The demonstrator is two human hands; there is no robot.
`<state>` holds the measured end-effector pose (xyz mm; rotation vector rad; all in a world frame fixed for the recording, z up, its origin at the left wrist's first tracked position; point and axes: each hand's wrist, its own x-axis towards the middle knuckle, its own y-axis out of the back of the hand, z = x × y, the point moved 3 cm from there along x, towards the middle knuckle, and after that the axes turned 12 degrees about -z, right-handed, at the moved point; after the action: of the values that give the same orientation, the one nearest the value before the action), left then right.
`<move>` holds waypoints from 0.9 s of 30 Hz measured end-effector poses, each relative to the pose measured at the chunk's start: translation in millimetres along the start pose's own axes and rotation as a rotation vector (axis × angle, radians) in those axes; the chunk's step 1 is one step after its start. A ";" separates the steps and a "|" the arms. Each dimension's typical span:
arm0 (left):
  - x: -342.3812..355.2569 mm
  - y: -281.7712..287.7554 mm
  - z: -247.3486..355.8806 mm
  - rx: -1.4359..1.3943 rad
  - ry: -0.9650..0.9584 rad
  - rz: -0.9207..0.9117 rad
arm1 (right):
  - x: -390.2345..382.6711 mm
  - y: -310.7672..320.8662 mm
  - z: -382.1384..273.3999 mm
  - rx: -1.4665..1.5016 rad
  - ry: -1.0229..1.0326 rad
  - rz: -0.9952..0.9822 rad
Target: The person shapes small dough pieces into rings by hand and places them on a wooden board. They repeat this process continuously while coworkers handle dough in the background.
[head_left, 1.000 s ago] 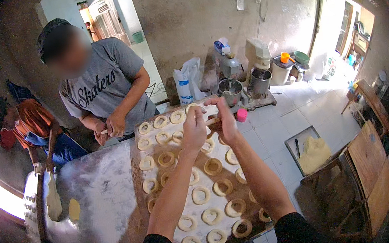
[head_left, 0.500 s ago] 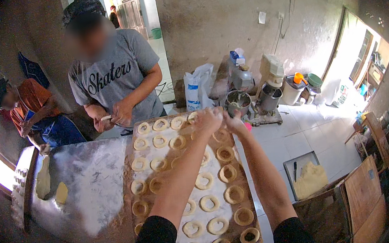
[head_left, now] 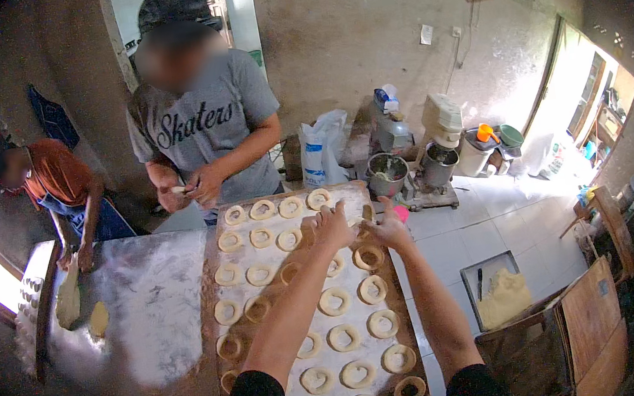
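Observation:
Rows of pale dough rings (head_left: pixel 334 301) lie on a floured wooden board (head_left: pixel 284 374). Near its far right part, my two hands are close together, low over the surface. My left hand (head_left: pixel 328 228) has its fingers curled inward, and facing it is my right hand (head_left: pixel 388 227), thumb raised. Between their fingertips a pale dough ring (head_left: pixel 356 223) shows in part, apparently held from both sides. My fingers hide most of it. My forearms cover some rings in the middle of the board.
A floured table (head_left: pixel 148 295) adjoins the board on the left, with dough pieces (head_left: pixel 69 297) on it. Across stands a co-worker (head_left: pixel 203 125) handling a small dough piece; another person (head_left: pixel 65 184) bends at far left. Mixers (head_left: pixel 437 157) and a tray (head_left: pixel 500 290) are on the right.
Both my hands have come nearer and lower over the board. The co-worker across has shifted right, and the person at far left now reaches down to the dough on the table.

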<state>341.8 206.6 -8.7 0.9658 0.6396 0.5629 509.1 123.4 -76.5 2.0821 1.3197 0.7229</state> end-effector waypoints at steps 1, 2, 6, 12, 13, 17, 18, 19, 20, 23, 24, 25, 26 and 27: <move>-11.7 3.7 -4.4 -0.030 -0.042 0.083 | -16.4 4.5 3.6 0.116 0.064 0.024; -23.9 7.1 -9.1 -0.088 -0.070 0.095 | -35.4 10.4 8.4 0.133 0.079 0.099; -146.2 28.9 -93.7 -0.186 -0.192 0.194 | -163.8 41.8 47.8 0.213 0.017 0.097; -418.8 -3.2 -260.0 -0.291 0.376 0.574 | -411.4 51.3 107.0 0.704 -0.678 0.251; -461.8 -22.1 -276.9 -0.390 0.445 0.593 | -445.1 49.1 102.7 0.784 -0.712 0.314; -555.7 -118.0 -317.4 -1.121 0.653 0.900 | -494.7 28.0 52.8 0.966 -0.607 0.634; -557.9 -130.2 -318.6 -1.022 0.525 0.839 | -485.3 27.0 39.5 0.940 -0.572 0.630; -553.9 -142.4 -316.7 -0.946 0.485 0.772 | -474.2 28.7 25.7 0.917 -0.547 0.640; -547.8 -147.2 -314.1 -0.870 0.438 0.704 | -464.7 33.1 8.8 0.853 -0.463 0.617; -522.9 -138.9 -295.6 -0.623 0.444 0.600 | -439.4 42.4 -37.1 0.690 -0.208 0.525; -515.4 -134.7 -287.5 -0.801 0.458 0.541 | -436.5 44.0 -45.0 0.714 -0.275 0.497; -513.6 -125.3 -274.6 -0.697 0.417 0.537 | -433.8 41.9 -52.4 0.742 -0.303 0.443; -512.6 -117.3 -260.0 -0.628 0.372 0.552 | -433.0 38.9 -59.8 0.781 -0.278 0.395; -514.9 -110.1 -245.8 -0.523 0.301 0.598 | -436.1 35.0 -64.4 0.714 -0.350 0.376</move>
<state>-169.3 -59.5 -83.7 0.5638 0.4220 1.3524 324.9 -278.6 -68.7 2.9035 1.0838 -0.0201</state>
